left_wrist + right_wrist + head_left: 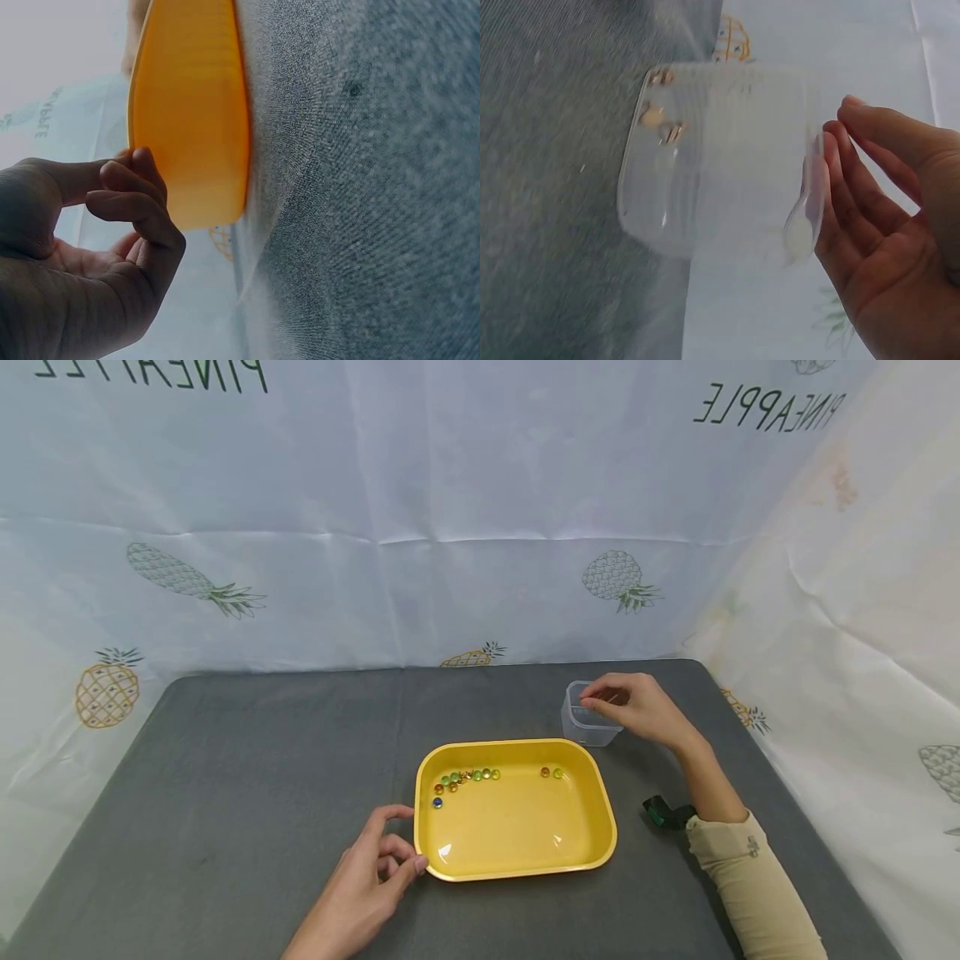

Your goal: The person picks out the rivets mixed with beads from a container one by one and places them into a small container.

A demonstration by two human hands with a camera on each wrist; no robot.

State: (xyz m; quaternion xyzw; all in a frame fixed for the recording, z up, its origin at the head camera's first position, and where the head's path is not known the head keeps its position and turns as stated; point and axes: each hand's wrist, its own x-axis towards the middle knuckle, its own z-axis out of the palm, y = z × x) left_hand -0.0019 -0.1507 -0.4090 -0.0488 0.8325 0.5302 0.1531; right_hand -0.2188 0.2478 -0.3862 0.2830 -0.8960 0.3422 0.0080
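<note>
A yellow tray lies on the table, with several glass marbles mostly along its far left side. At the tray's near left corner my left hand pinches the rim between thumb and fingers. Behind the tray's far right corner stands a clear plastic container. Over it is my right hand, thumb and fingertips close together. In the right wrist view a clear spoon hangs against the container's side, its handle running up to the fingers. A few small brownish pieces show in the container, blurred.
Dark grey cloth covers the table. A black and green object is at the right wrist. White pineapple-printed curtain hangs behind the table's far edge and along its right side.
</note>
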